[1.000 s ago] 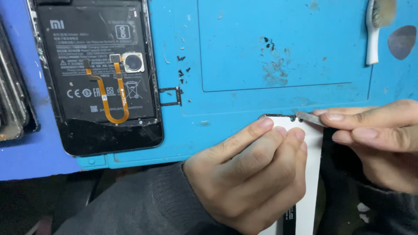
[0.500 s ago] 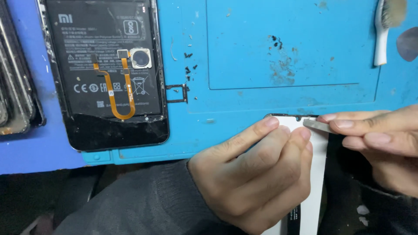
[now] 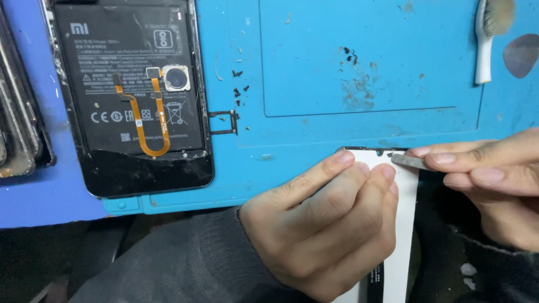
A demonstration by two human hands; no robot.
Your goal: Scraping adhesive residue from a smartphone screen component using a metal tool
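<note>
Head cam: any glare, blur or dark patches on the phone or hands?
Head view: sharp overall, even light; mild sheen on the opened phone; left hand and right hand crisp; area below the blue mat is dark; the white panel reads bright, detail washed.

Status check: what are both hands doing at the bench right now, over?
Left hand grips the white panel. Right hand pinches a thin metal tool at the panel's top edge. Opened phone lies apart on the blue mat.
</note>
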